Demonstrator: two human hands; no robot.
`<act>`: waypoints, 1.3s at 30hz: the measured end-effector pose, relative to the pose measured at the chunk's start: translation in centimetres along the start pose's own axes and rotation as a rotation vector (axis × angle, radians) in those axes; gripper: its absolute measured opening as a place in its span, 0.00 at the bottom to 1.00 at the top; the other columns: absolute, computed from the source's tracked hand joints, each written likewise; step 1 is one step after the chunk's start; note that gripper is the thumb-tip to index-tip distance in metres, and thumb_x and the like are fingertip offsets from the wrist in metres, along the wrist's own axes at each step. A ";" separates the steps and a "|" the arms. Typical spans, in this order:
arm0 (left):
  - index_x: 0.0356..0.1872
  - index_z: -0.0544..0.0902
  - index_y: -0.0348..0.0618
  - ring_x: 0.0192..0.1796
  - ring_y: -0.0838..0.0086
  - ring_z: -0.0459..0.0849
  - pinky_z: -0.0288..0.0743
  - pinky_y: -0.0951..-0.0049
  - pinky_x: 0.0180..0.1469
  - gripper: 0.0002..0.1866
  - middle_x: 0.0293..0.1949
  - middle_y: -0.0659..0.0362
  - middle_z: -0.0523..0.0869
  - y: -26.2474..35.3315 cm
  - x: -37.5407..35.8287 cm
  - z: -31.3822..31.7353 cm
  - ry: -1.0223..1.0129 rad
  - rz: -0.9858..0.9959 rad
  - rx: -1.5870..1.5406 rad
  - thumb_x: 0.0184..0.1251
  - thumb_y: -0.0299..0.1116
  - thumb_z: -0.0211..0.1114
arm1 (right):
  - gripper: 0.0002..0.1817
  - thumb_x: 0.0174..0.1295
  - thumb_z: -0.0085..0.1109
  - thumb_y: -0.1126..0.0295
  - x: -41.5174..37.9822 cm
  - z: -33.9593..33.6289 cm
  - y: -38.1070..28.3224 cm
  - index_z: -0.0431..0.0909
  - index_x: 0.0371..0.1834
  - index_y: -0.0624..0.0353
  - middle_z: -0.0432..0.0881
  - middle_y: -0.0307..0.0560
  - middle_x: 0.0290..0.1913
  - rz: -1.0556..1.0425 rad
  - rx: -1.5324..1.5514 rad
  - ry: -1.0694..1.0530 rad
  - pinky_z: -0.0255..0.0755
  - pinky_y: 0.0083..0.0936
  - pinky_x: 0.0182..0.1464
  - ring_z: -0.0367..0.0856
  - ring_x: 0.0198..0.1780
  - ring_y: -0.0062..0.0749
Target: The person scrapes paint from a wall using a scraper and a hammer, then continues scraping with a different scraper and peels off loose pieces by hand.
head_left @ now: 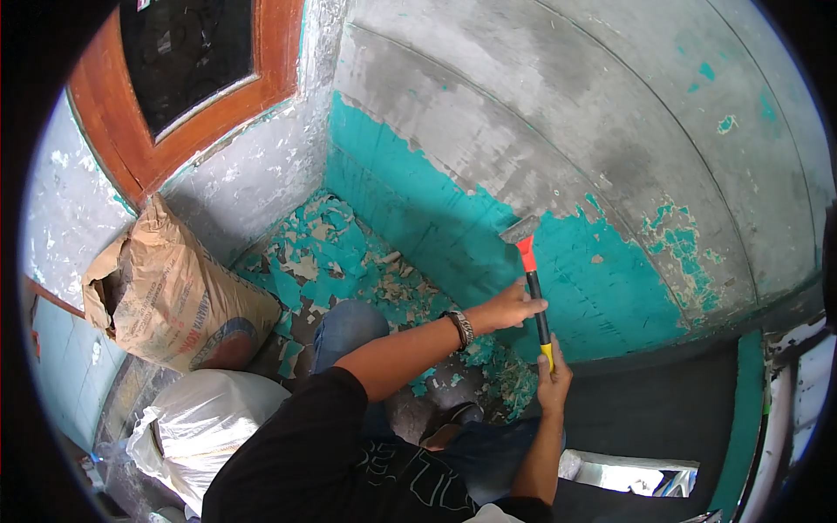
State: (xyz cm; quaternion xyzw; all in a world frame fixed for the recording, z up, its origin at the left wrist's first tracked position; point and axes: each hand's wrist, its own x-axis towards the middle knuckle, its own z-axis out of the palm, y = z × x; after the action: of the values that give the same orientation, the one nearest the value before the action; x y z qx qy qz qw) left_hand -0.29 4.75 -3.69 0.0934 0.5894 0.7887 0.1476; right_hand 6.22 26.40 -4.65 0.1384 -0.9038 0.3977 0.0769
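Observation:
A long-handled scraper (534, 283) with a red neck, black shaft and yellow end is held up against the wall. Its flat grey blade (520, 229) lies at the ragged border between turquoise paint (410, 200) and bare grey plaster (488, 148). My left hand (508, 308), with a banded watch or bracelet on the wrist, is closed on the middle of the shaft. Lower down, my right hand (554, 383) grips the yellow end. Fingers of both hands are partly hidden.
Peeled turquoise flakes (318, 240) cover the floor along the wall. To the left stand a brown paper sack (192, 296) and a white plastic sack (209, 427). A wooden-framed door or window (161, 139) is at upper left. A low opening (628, 475) shows at lower right.

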 end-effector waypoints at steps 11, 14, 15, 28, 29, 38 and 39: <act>0.69 0.35 0.25 0.57 0.58 0.78 0.77 0.62 0.50 0.51 0.52 0.44 0.77 -1.7 2.3 1.5 -0.071 -0.048 0.008 0.65 0.45 0.63 | 0.23 0.67 0.54 0.63 0.0 -0.5 0.8 0.70 0.63 0.61 0.81 0.62 0.48 -0.040 -0.066 0.064 0.73 0.31 0.48 0.82 0.46 0.40; 0.69 0.35 0.25 0.54 0.61 0.78 0.78 0.64 0.47 0.51 0.50 0.46 0.78 -2.1 2.6 1.6 -0.071 -0.056 0.008 0.65 0.45 0.63 | 0.23 0.67 0.54 0.64 -0.2 -0.7 0.9 0.70 0.63 0.61 0.82 0.61 0.45 -0.041 -0.076 0.070 0.73 0.30 0.46 0.82 0.43 0.39; 0.70 0.35 0.26 0.53 0.63 0.79 0.78 0.65 0.46 0.51 0.50 0.47 0.78 -2.2 2.7 1.6 -0.084 -0.046 0.011 0.65 0.45 0.63 | 0.23 0.66 0.55 0.65 -0.2 -0.7 0.8 0.71 0.63 0.60 0.82 0.60 0.43 -0.037 -0.084 0.072 0.74 0.30 0.44 0.82 0.41 0.39; 0.62 0.56 0.35 0.49 0.67 0.82 0.81 0.67 0.41 0.32 0.45 0.50 0.79 -3.1 3.2 2.3 0.035 -0.026 -0.066 0.69 0.45 0.59 | 0.22 0.64 0.55 0.72 -0.2 -0.3 0.3 0.71 0.63 0.57 0.81 0.59 0.38 -0.103 -0.190 0.139 0.74 0.31 0.39 0.82 0.36 0.40; 0.62 0.56 0.35 0.49 0.67 0.82 0.81 0.67 0.41 0.32 0.45 0.50 0.79 -3.3 3.4 2.5 0.033 -0.028 -0.069 0.69 0.45 0.59 | 0.22 0.64 0.55 0.72 -0.1 -0.4 0.3 0.72 0.63 0.58 0.81 0.59 0.37 -0.090 -0.196 0.130 0.75 0.31 0.39 0.82 0.35 0.40; 0.45 0.58 0.40 0.40 0.68 0.85 0.84 0.65 0.38 0.13 0.37 0.55 0.74 -4.0 5.2 3.8 0.108 0.110 -0.138 0.71 0.30 0.55 | 0.23 0.63 0.56 0.74 0.9 -2.0 0.8 0.71 0.63 0.59 0.81 0.57 0.34 -0.109 -0.281 0.080 0.74 0.33 0.36 0.81 0.32 0.43; 0.45 0.58 0.40 0.40 0.68 0.84 0.85 0.65 0.39 0.13 0.37 0.55 0.74 -4.0 5.2 3.8 0.111 0.114 -0.142 0.71 0.29 0.55 | 0.23 0.63 0.56 0.74 1.0 -2.0 0.7 0.71 0.63 0.58 0.81 0.57 0.33 -0.116 -0.288 0.074 0.74 0.34 0.36 0.81 0.32 0.44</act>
State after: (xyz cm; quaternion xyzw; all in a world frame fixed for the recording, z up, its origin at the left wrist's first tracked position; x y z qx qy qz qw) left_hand -3.41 11.03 -6.60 0.0725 0.5328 0.8397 0.0759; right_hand 5.15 28.12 -3.55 0.1628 -0.9386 0.2636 0.1521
